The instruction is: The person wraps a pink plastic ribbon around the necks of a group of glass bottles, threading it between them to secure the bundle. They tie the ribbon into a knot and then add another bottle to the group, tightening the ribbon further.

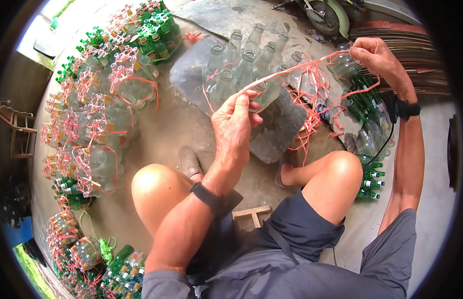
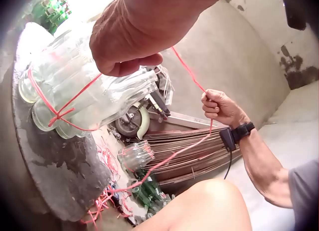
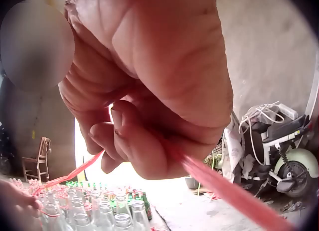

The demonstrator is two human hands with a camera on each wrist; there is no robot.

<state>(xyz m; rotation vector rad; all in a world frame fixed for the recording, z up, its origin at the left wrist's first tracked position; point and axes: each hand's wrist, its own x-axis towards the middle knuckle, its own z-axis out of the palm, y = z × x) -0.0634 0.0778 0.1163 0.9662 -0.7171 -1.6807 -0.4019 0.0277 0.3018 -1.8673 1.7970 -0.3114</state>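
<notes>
A cluster of clear glass bottles stands upright on a dark stone slab in front of the person. Red plastic twine runs round the lower part of the bottles and crosses over itself there. Above the near bottles, my left hand pinches the twine between thumb and fingers. My right hand, raised far to the right, grips the same strand with curled fingers. Between the hands the twine stretches nearly straight. From the right hand, a slacker length trails down to a tangled pile of twine.
Many tied bundles of clear bottles fill the left side, with green bottles behind. More green bottles lie at the right, near stacked flat sheets. A motorbike wheel stands at the back. A wooden chair is far left.
</notes>
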